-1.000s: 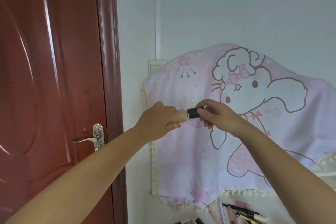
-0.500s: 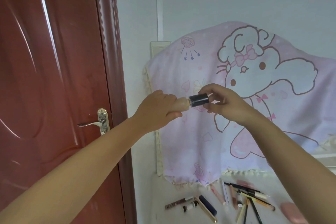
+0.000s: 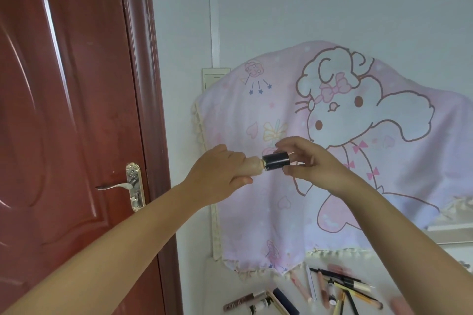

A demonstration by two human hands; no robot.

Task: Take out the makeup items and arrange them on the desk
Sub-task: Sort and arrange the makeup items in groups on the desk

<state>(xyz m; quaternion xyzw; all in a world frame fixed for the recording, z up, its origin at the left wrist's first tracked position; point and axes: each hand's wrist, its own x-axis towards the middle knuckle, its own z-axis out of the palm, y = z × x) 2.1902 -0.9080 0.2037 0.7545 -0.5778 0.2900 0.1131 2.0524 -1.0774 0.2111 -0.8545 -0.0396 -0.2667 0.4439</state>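
Observation:
I hold a small beige makeup bottle (image 3: 254, 168) with a black cap (image 3: 276, 160) up in front of me, lying sideways. My left hand (image 3: 220, 174) grips the beige body, which it mostly hides. My right hand (image 3: 307, 161) pinches the black cap between thumb and fingers. Far below, on the white desk (image 3: 225, 286), lie several makeup pencils and tubes (image 3: 340, 289), among them a brown tube (image 3: 243, 300) and a dark blue stick (image 3: 285, 300).
A dark red door (image 3: 71, 110) with a metal lever handle (image 3: 120, 185) fills the left side. A pink cartoon cloth (image 3: 332, 161) hangs over something against the white wall behind my hands. A pink object (image 3: 401, 305) sits at the lower right edge.
The view has tilted downward, so more of the desk and its items shows. My hands keep hold of the bottle and cap; the right hand's fingers have shifted on the cap.

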